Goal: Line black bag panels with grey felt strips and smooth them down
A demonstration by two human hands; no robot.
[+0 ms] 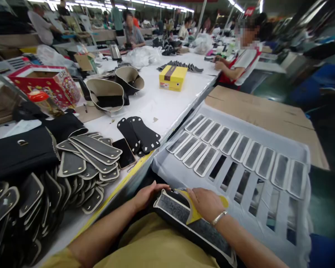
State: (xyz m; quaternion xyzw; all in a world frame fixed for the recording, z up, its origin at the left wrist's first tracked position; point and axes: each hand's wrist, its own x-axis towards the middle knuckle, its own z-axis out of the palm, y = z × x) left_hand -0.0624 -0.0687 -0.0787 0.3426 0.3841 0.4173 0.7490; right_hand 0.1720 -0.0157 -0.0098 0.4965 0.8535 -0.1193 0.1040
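Note:
In my lap lies a long dark strip with a pale edge [173,208]. My right hand [206,204] is closed around a yellow sheet [194,215], which rests on the strip's upper face. At the strip's far left end is my left hand [147,194], its fingers stretched toward the corner and the thumb raised; part of it is hidden behind the strip. On the right, a pale slotted tray [167,163] bears two rows of grey pieces with white edges [203,162]. Left of me, many dark pieces with pale borders and small rivets [96,147] are heaped on the white table.
A phone [124,153] and black pieces with white marks [142,134] lie near the table edge. Farther back are a yellow box [173,78], two boot-like shafts [106,95] and a red box [46,83]. A person [240,63] sits at the table's right side.

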